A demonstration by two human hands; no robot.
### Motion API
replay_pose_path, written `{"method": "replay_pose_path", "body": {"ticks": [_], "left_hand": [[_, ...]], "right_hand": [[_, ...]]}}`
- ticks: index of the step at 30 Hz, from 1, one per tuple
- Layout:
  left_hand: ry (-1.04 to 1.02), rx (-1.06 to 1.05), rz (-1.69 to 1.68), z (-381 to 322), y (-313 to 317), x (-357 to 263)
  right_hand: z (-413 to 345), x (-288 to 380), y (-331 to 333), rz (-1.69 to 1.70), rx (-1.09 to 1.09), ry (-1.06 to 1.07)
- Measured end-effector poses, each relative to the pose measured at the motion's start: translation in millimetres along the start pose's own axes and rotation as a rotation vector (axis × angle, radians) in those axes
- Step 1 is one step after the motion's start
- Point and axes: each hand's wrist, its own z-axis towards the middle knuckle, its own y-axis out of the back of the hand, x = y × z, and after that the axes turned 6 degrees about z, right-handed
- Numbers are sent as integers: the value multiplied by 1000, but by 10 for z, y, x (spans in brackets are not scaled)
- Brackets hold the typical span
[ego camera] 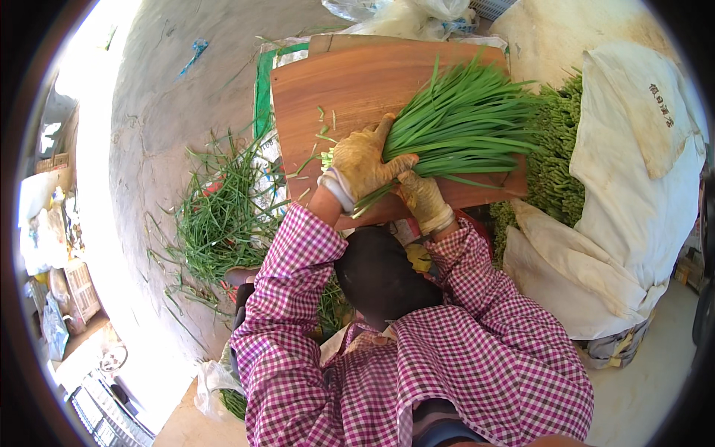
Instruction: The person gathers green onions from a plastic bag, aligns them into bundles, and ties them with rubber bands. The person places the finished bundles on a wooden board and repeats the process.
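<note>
A thick bundle of garlic chives lies on a reddish-brown wooden board, its leaf ends fanning to the right. My left hand, in a stained yellowish glove, is over the bundle near its pale stem ends and grips it there, thumb and fingers spread around it. Close by, at the board's near edge, my right hand in a similar glove touches the bundle's lower side. Its fingers are partly hidden, and whether it holds strands is unclear. Short cut bits are scattered on the board.
Loose green trimmings are heaped on the floor at left. To the right, stacked green stalks sit partly under a whitish cloth bearing writing. Clear plastic bags lie beyond the board. A blue scrap is on the concrete floor.
</note>
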Motion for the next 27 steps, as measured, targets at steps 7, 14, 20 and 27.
{"method": "replay_pose_path", "body": {"ticks": [7,14,20,27], "left_hand": [[-277,-320,-758,-195,358,-101],[-229,-131,-700,-63,187,362],[-242,-169,-736,15,-300,611],[-312,-147,-730,-76,-302,523]], "right_hand": [[28,1157,-673,-874,150,110],[488,1284,-614,-1430,356,-72],[607,1079,-94,-1181,393,-22],[393,881,-299,-958,350,38]]}}
